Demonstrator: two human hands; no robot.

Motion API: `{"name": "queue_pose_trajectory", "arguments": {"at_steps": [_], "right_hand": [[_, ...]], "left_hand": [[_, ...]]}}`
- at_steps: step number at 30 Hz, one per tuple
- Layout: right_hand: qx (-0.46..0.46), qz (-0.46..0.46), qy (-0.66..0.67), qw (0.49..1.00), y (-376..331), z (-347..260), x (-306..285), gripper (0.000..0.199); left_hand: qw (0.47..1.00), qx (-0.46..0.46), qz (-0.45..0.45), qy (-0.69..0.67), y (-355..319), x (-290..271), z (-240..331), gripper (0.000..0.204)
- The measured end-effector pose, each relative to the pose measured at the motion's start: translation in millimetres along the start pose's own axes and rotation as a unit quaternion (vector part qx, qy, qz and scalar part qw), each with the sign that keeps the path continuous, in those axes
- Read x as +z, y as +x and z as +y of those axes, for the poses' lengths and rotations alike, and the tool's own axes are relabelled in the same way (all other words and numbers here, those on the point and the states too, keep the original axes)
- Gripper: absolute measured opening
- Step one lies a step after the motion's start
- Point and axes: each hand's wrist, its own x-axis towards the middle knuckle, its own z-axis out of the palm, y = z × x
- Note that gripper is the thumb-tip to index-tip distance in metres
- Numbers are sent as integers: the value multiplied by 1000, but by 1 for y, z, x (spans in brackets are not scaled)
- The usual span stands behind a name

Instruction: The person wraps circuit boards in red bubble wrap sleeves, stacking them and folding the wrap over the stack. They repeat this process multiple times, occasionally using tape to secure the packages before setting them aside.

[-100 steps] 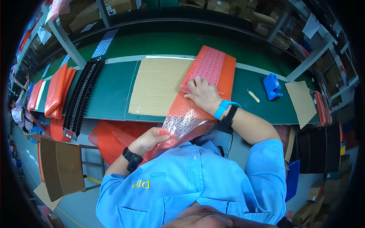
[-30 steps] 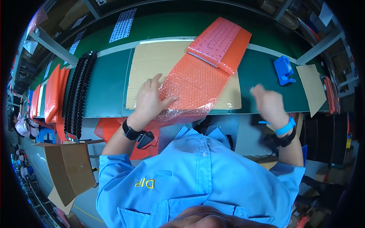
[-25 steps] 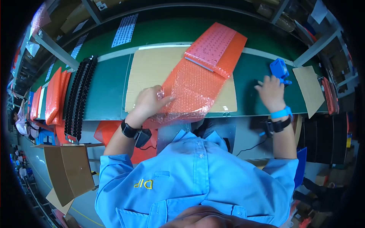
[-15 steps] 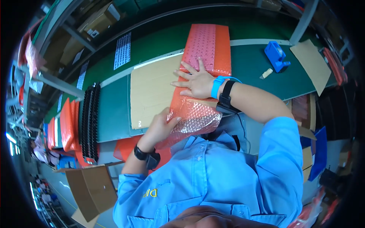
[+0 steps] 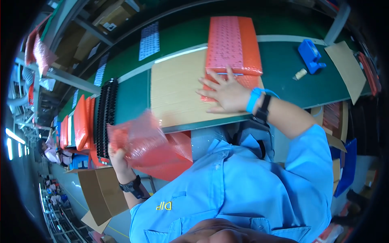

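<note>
My left hand is closed on a translucent red piece of bubble wrap, holding it up past the bench's near edge on the left; the wrap is smeared by motion. Fingers spread, my right hand rests on the near end of a red bubble-wrap package whose upper face has a pinkish dotted strip. Part of that package lies over a flat tan cardboard sheet. Below the bench edge, more red bubble wrap hangs beside my body.
A blue tape dispenser stands to the right, near a small pale-handled tool. Beyond it lies a cardboard piece. On the left are a black toothed rack and red wrapped packages. An open carton stands lower left.
My left hand has swung left, carrying the bubble wrap away from the package under my right hand. The right hand remains spread on the package. The whole view has shifted slightly.
</note>
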Motion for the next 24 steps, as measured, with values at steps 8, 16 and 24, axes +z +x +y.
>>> {"name": "queue_pose_trajectory", "arguments": {"at_steps": [8,16,24], "right_hand": [[88,183,25,979,-54,-24,-1,38],[63,264,164,949,-44,-14,5,33],[70,246,167,952,-41,-7,-2,30]], "left_hand": [[896,214,-258,-293,136,38,131,16],[683,25,19,730,355,195,27,70],[753,-169,-57,634,405,198,-106,107]]}}
